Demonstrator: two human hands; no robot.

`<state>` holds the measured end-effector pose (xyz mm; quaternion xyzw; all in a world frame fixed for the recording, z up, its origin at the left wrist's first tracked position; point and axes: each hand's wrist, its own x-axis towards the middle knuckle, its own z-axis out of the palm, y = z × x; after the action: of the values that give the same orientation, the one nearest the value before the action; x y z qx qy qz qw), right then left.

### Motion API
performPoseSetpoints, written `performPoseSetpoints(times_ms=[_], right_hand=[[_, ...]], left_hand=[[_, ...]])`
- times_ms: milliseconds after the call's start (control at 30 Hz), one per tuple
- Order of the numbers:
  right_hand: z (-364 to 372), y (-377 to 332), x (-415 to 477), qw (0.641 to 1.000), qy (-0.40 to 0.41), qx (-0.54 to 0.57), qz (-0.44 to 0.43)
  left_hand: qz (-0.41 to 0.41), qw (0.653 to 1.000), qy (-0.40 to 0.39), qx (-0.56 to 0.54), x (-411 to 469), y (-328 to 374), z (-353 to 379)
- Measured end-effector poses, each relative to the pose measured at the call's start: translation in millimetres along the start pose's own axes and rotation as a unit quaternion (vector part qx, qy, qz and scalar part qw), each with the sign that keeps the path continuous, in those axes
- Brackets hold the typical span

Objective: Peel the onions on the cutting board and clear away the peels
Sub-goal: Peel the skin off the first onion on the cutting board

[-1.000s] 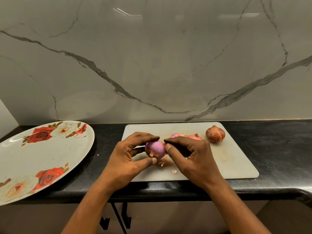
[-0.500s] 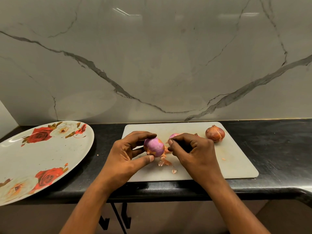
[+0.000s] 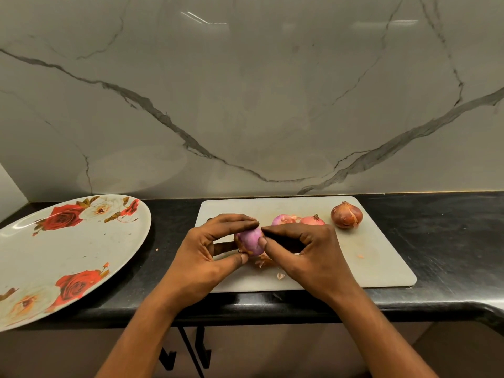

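Note:
A purple, mostly peeled onion [image 3: 250, 240] is held over the grey cutting board [image 3: 381, 257]. My left hand [image 3: 203, 257] grips it between forefinger and thumb. My right hand [image 3: 308, 255] pinches at its right side with thumb and forefinger. Behind my right hand lie two pinkish onions [image 3: 283, 219] [image 3: 312, 220], partly hidden. A brown unpeeled onion [image 3: 346, 215] sits at the board's back right. Loose peels [image 3: 263, 263] lie under the held onion, with a small scrap [image 3: 281, 276] nearer the front.
A large oval plate with red roses [image 3: 68, 255] lies on the black counter [image 3: 450, 241] to the left of the board. A marble wall [image 3: 245, 105] rises behind. The counter's front edge runs just below the board.
My right hand drew a little away from the onion half a second ago; now it is back against it, pinching its right side. The onion has turned slightly in my left hand.

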<state>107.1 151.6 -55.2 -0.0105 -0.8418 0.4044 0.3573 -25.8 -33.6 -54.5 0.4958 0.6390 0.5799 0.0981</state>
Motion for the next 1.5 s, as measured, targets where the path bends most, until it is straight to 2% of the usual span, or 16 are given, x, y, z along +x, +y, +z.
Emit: performPoseSetpoints(times_ms=[400,733,867,1000,1100,1300,1500], right_hand=[[-0.8,6.2,1.4,0.999,0.01,-0.029,-0.01],[1.3,9.0,2.4,0.997,0.049,-0.028,0.044],[0.9,8.2,2.6,0.995,0.076,-0.006,0.071],[1.0,5.6,1.1,0.998,0.029,-0.03,0.037],[0.5,5.6,1.3,0.999,0.027,-0.038,0.028],[-0.8,2.6,0.4,0.999,-0.025,-0.007,0.027],[-2.1,4.1,1.0,1.0,-0.017,0.009,0.02]], left_hand=[[-0.01,1.0,-0.009,-0.024,-0.2,1.5,-0.8],[-0.017,0.997,0.002,-0.075,0.3,4.7,2.4],[-0.012,0.995,0.029,-0.1,0.4,3.6,1.3],[-0.012,0.997,0.04,-0.071,2.9,1.9,2.0],[-0.012,0.998,0.031,-0.047,2.6,-0.3,2.9],[-0.008,1.0,0.019,-0.011,2.1,-1.0,4.2],[-0.007,1.0,0.019,-0.021,2.2,-2.5,2.9]])
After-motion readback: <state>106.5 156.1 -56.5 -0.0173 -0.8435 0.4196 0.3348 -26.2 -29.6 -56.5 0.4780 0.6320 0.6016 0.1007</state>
